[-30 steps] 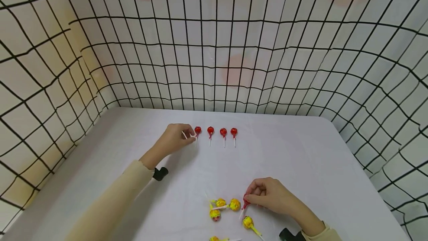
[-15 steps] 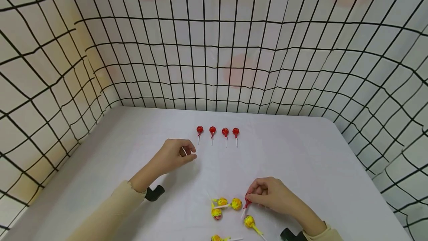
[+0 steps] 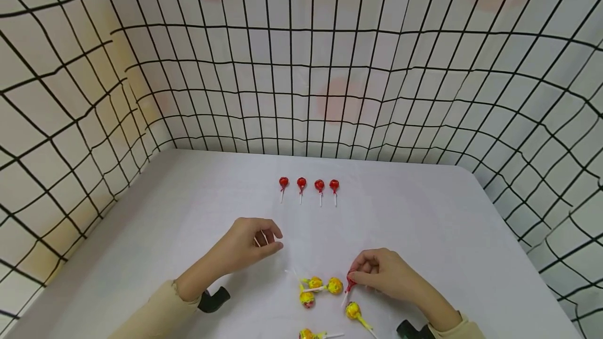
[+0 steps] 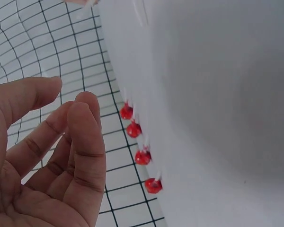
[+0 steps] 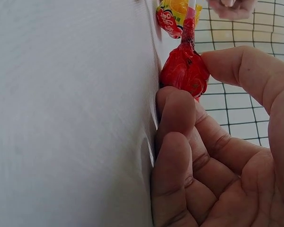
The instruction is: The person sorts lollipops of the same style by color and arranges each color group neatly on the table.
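My right hand (image 3: 387, 275) pinches a red lollipop (image 5: 185, 73) by its wrapped head between thumb and fingers, low at the table, its white stick pointing toward me. Over the table's middle, my left hand (image 3: 250, 245) holds nothing; its fingers are loosely bent with thumb and fingertips apart, as the left wrist view also shows. Farther back, several red lollipops (image 3: 301, 182) lie in a row, sticks toward me. Yellow lollipops lie left of my right hand: a small cluster (image 3: 307, 299), one (image 3: 353, 310) just below the red one, and another (image 3: 306, 334) at the bottom edge.
A white cloth (image 3: 414, 198) covers the table. Black grid netting (image 3: 311, 67) before white walls encloses the back and both sides. A dark wrist mount (image 3: 213, 300) hangs under the left sleeve, and another (image 3: 414, 329) sits at the right cuff.
My left hand has drawn back toward me from the leftmost red lollipop in the row, leaving it lying there. My right hand keeps its pinch in place.
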`<state>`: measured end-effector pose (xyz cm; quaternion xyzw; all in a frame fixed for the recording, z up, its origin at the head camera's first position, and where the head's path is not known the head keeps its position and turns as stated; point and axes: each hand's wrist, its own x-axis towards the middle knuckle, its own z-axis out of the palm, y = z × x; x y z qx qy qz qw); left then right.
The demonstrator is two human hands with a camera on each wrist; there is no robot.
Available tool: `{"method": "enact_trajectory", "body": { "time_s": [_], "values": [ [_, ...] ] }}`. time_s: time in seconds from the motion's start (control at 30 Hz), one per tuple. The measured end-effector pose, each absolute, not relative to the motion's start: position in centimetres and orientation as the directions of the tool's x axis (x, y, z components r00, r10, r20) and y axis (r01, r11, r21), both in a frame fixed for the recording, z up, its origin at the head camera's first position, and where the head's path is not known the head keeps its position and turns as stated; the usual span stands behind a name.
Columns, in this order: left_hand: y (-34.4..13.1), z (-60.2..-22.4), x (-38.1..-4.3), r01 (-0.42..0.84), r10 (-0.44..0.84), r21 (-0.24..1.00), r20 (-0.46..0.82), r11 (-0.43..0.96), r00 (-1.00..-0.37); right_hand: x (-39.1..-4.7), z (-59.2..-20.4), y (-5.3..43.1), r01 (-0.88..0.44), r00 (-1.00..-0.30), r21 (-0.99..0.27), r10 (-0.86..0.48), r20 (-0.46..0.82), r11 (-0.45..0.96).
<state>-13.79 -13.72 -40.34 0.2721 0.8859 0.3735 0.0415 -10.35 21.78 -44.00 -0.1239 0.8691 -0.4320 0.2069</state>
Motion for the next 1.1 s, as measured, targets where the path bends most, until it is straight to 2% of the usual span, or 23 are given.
{"method": "enact_trajectory", "body": {
  "time_s": [0.3,0.87,1.1],
  "values": [
    [-13.7,-40.3,-11.4,0.425,0.572,0.739,0.066,0.522,-0.817,-10.4,-44.1,21.8,-0.034,-0.884,-0.804,-0.394,-0.253,0.593],
    [-12.1,-41.1,-6.9,0.322,0.733,0.856,-0.093,0.404,-0.674,-10.4,-43.9,21.8,-0.025,-0.887,-0.8,-0.382,-0.258,0.599],
    [-11.2,-41.8,-5.7,0.17,0.682,0.882,-0.204,0.439,-0.702,-10.4,-43.9,21.8,-0.019,-0.886,-0.805,-0.383,-0.262,0.593]
  ]
}}
